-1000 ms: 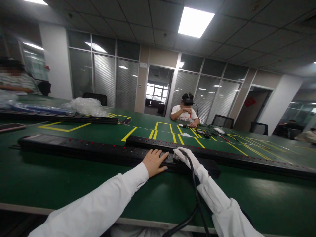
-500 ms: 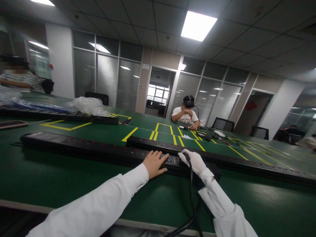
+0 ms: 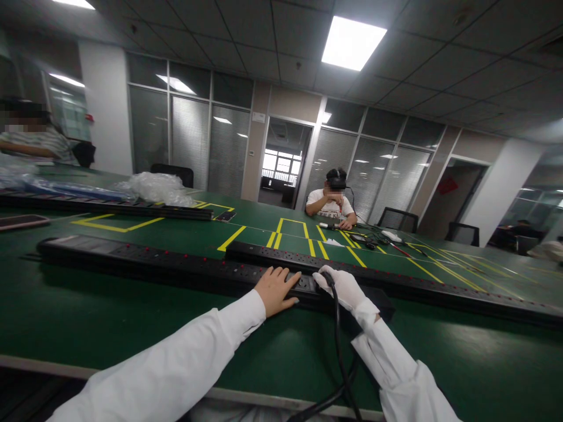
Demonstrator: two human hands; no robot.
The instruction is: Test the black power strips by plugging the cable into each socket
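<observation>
A long black power strip [image 3: 176, 265] with red-marked sockets lies across the green table. My left hand [image 3: 277, 291], ungloved, rests on it with its fingers spread and holds nothing. To its right, my right hand [image 3: 343, 288] wears a white glove and is closed on the end of a black cable [image 3: 338, 337] over the strip's right part. The cable's plug is hidden by the glove. From my hand the cable hangs down past the table's front edge. A second black strip [image 3: 422, 285] lies just behind, reaching far right.
Yellow tape marks [image 3: 292, 221] cross the green table [image 3: 176, 343]. Crumpled clear plastic [image 3: 156, 187] and dark bars [image 3: 185, 212] lie at the left, by a phone [image 3: 24, 222]. Across the table sits a person [image 3: 329, 205] in a headset, near cables [image 3: 373, 239]. Another person [image 3: 39, 140] is at far left.
My right hand has shifted slightly to the left along the strip with the cable. My left hand has stayed in place.
</observation>
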